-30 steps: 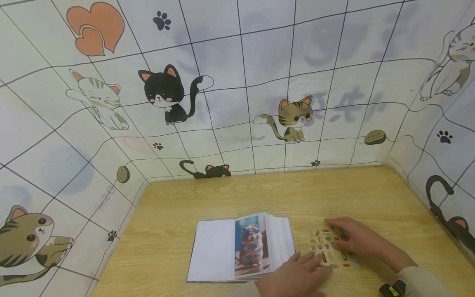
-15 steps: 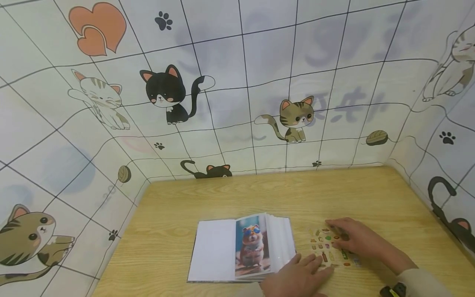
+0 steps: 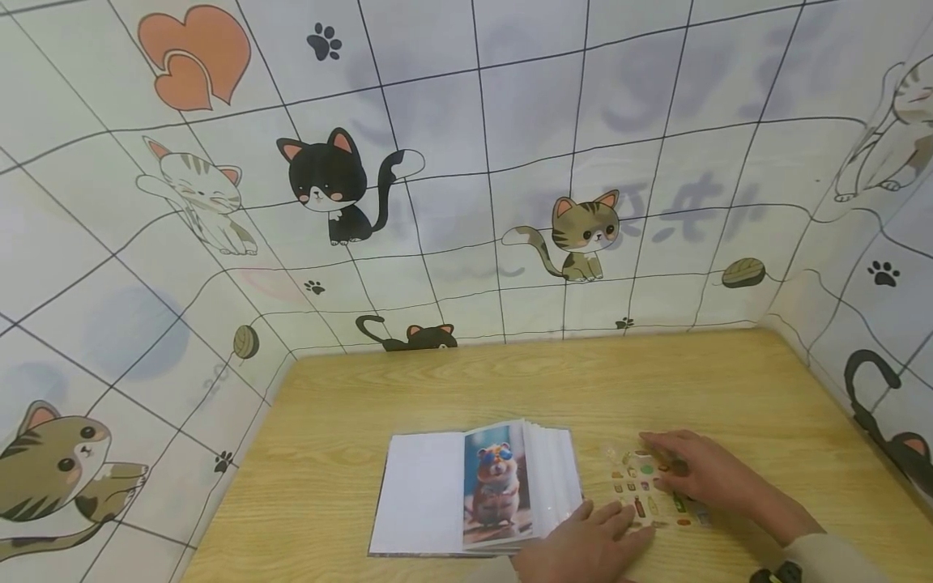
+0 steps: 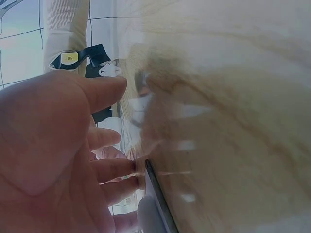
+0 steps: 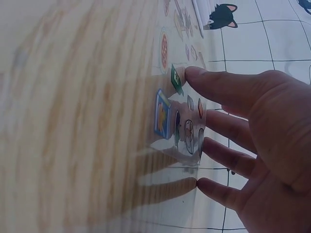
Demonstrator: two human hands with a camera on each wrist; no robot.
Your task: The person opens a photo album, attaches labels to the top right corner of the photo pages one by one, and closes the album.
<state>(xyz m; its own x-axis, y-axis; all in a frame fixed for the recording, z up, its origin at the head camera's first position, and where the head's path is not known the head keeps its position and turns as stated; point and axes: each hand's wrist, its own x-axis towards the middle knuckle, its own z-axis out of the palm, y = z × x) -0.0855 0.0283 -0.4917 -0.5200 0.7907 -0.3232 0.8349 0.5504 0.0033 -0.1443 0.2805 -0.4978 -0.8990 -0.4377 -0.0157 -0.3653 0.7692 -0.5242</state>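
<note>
A clear sticker sheet [image 3: 645, 488] with small food and bottle pictures lies flat on the table, right of an open photo album [image 3: 419, 494]. My left hand [image 3: 583, 541] is spread low, its fingertips at the sheet's near-left edge beside the album's pages. On the sheet's right side rests my right hand [image 3: 710, 476]. In the right wrist view the right thumb [image 5: 197, 74] touches the sheet and the fingers stretch out along its far part. Part of the sheet is hidden under that hand. A hamster photo [image 3: 499, 486] with blue-and-orange glasses shows on the album's page.
The wooden table [image 3: 350, 405] carries the album and sheet near its front. Cloth walls [image 3: 452, 186] printed with cats and grid lines enclose the back and both sides. A dark wrist strap [image 3: 776, 573] sits at the right sleeve.
The head view has shifted very slightly. Both hands keep nearly the same places, and the album and sheet look unmoved.
</note>
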